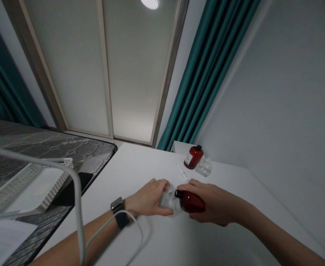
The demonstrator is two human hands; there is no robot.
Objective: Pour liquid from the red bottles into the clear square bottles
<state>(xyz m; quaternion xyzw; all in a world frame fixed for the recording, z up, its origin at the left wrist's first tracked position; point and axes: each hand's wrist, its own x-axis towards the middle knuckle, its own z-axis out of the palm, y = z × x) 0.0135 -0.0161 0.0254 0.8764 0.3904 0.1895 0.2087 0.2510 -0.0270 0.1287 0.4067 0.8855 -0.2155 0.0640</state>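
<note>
The head view shows a white table (pixel 179 244) that stands in the corner of a room, with a plain white wall on the right and a teal curtain (pixel 206 74) hanging behind the far edge. Beside the curtain there is a frosted sliding door (pixel 107 66) with a pale frame, and a round lamp is reflected at the top of it. To the left of the table lies a grey patterned mattress (pixel 54 147), and on it rests a white perforated basket (pixel 31 184) next to a dark flat object. At the far end of the table a second red bottle (pixel 193 157) with a black cap stands upright, and a small clear container (pixel 203 167) stands just beside it. A white cable (pixel 134 229) runs across the near part of the table under the left forearm. The red bottle (pixel 191 201) in the hands is dark red with a black neck, and it is tilted strongly, almost lying, with its neck touching the small clear bottle (pixel 168 198). This clear bottle is transparent and stands on the table near the middle. The left hand (pixel 148 197), with a dark watch (pixel 119 212) on its wrist, is curled around the clear bottle and grips it from the left side. The right hand (pixel 216 207) is closed around the body of the red bottle and holds it from above.
</note>
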